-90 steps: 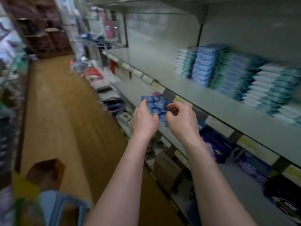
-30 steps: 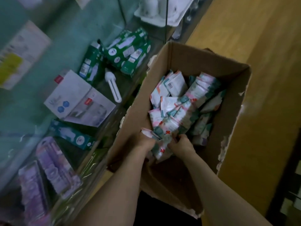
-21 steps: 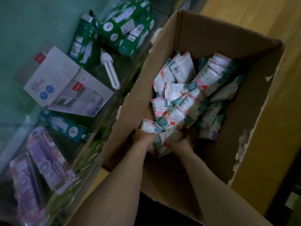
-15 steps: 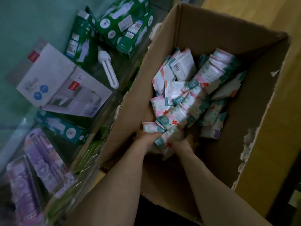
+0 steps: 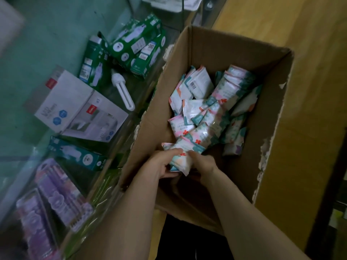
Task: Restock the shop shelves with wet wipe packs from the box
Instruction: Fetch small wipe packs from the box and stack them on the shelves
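An open cardboard box [image 5: 268, 76] stands below me with a loose heap of small wet wipe packs [image 5: 210, 113], white with pink and teal print. Both my hands are inside the box at its near end. My left hand [image 5: 161, 164] and my right hand [image 5: 203, 163] grip a bunch of wet wipe packs [image 5: 181, 156] between them, fingers curled round it from either side. The bunch sits at the near edge of the heap, just above the box's bare floor.
To the left is a glass display case [image 5: 37, 44] holding green bulb boxes [image 5: 135, 47], a loose white bulb [image 5: 123, 92], a white carton [image 5: 78, 107] and purple packs [image 5: 56, 192]. Wooden floor [image 5: 309, 91] lies to the right of the box.
Three seconds ago my hands held a blue pack at the shelf. Now I face down into the box, and over the last second my hands have closed round a bunch of packs and drawn it nearer.
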